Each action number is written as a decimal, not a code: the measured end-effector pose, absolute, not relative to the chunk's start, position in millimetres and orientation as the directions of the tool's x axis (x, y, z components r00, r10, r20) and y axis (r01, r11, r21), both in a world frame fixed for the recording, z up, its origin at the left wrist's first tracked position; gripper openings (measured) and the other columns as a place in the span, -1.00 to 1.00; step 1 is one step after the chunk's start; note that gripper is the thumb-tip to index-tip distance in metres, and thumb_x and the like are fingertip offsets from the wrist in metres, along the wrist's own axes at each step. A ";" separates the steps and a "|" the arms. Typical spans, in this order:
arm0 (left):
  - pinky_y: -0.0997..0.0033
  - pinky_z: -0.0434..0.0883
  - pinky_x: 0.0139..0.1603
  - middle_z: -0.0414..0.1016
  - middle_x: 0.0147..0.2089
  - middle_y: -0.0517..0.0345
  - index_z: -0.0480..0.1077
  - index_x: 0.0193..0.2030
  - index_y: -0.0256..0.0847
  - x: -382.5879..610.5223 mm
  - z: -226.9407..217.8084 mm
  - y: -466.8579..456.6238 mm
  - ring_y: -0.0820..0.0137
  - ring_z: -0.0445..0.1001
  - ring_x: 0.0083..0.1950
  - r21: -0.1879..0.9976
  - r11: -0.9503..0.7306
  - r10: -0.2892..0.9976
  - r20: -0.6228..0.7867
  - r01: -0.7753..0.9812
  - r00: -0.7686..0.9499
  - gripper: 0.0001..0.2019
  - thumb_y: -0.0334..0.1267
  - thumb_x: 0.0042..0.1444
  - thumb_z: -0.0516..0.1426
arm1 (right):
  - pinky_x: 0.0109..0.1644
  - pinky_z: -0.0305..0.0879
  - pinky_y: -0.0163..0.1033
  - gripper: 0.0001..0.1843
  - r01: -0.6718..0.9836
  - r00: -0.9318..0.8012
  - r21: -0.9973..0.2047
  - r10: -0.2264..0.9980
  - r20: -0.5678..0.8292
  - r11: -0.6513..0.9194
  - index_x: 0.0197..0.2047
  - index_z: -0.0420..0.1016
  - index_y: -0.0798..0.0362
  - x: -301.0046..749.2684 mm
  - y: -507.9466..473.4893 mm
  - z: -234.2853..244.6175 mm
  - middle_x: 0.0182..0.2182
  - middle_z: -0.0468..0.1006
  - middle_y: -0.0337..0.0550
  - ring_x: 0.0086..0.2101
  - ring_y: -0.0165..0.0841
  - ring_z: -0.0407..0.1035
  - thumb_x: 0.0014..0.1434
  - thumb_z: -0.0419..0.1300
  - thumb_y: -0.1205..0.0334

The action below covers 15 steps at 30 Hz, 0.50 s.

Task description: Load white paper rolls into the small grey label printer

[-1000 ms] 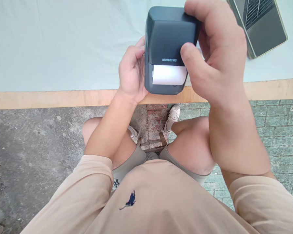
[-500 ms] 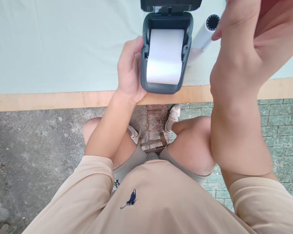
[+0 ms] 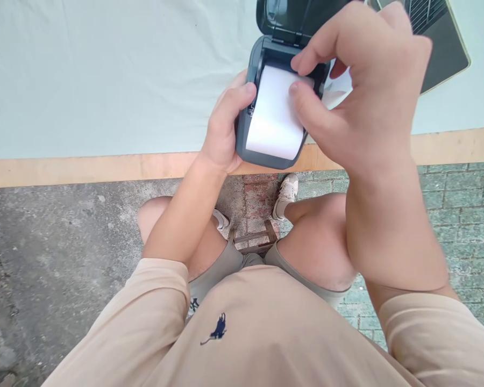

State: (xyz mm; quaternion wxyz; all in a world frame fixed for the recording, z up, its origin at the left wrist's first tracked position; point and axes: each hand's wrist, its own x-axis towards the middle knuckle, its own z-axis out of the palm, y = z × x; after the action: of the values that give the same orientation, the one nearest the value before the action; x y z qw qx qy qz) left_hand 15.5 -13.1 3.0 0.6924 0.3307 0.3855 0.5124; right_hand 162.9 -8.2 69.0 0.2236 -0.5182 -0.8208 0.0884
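A dark grey portable label printer (image 3: pixel 262 157) is tilted up at the table edge with its lid (image 3: pixel 286 16) raised. A white paper roll (image 3: pixel 275 118) lies in its bay. My left hand (image 3: pixel 226 123) grips the printer's left side, thumb on the rim and the other fingers hidden behind it. Over the right part of the bay is my right hand (image 3: pixel 363 91), thumb and forefinger slightly apart at the paper's upper right. Whether the thumb touches the paper I cannot tell. Behind this hand a bit of white paper (image 3: pixel 336 91) shows.
The table has a pale blue cover (image 3: pixel 105 80) and a bare wooden front edge (image 3: pixel 84 167). A laptop (image 3: pixel 443 59) lies at the far right, partly cut off. Below the edge are my knees and a wooden stool bar (image 3: pixel 252 236).
My right hand has come down and left, from the upper right to the paper roll. The printer has shifted slightly right and tilted. The laptop has come into view; the white tube is now mostly hidden.
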 end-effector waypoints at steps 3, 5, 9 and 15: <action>0.48 0.34 -0.50 0.32 -0.49 0.17 0.32 -0.28 -0.07 18.1 5.6 -12.9 0.39 0.43 -0.36 0.901 0.155 0.975 -0.072 -0.406 0.212 -0.77 -0.13 0.01 -0.09 | -0.13 0.17 -0.10 -0.75 0.889 -0.328 -0.291 0.934 0.140 0.355 -0.20 0.34 -0.15 159.2 -8.6 68.2 -0.29 0.41 -0.35 -0.14 -0.25 0.16 -0.01 0.03 0.11; 0.51 0.37 -0.50 0.34 -0.44 0.18 0.31 -0.23 -0.10 19.9 5.6 -13.0 0.37 0.47 -0.32 0.928 0.066 0.977 0.015 -0.368 0.213 -0.75 -0.18 0.01 -0.10 | -0.13 0.16 -0.05 -0.67 0.920 -0.287 -0.263 0.957 0.051 0.290 -0.12 0.31 -0.20 156.6 -8.4 67.6 -0.26 0.40 -0.30 -0.12 -0.18 0.14 -0.03 0.04 0.08; 0.48 0.39 -0.39 0.39 -0.34 0.17 0.29 -0.14 -0.10 21.1 5.2 -15.1 0.32 0.48 -0.21 0.938 0.026 0.979 0.046 -0.346 0.198 -0.72 -0.21 0.01 -0.07 | -0.12 0.15 -0.01 -0.59 0.944 -0.232 -0.251 0.971 -0.054 0.212 -0.06 0.30 -0.16 152.4 -10.2 70.6 -0.23 0.40 -0.21 -0.05 -0.10 0.10 -0.05 0.04 0.11; 0.47 0.29 -0.42 0.34 -0.41 0.21 0.34 -0.29 -0.09 21.8 6.6 -13.6 0.48 0.36 -0.40 0.836 0.118 0.984 -0.026 -0.536 0.177 -0.84 -0.24 0.02 -0.04 | -0.20 0.14 -0.24 -0.64 0.627 -0.310 -0.694 0.930 0.195 0.354 -0.22 0.45 -0.01 168.0 -15.6 76.4 -0.32 0.43 -0.30 -0.32 -0.46 0.23 -0.17 0.11 0.34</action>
State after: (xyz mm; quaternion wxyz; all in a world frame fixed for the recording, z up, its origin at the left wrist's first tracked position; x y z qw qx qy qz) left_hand 21.8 -13.6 6.6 0.6788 0.3570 0.3135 0.5599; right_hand 168.0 -15.6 76.4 0.2963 -0.5072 -0.7677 0.2560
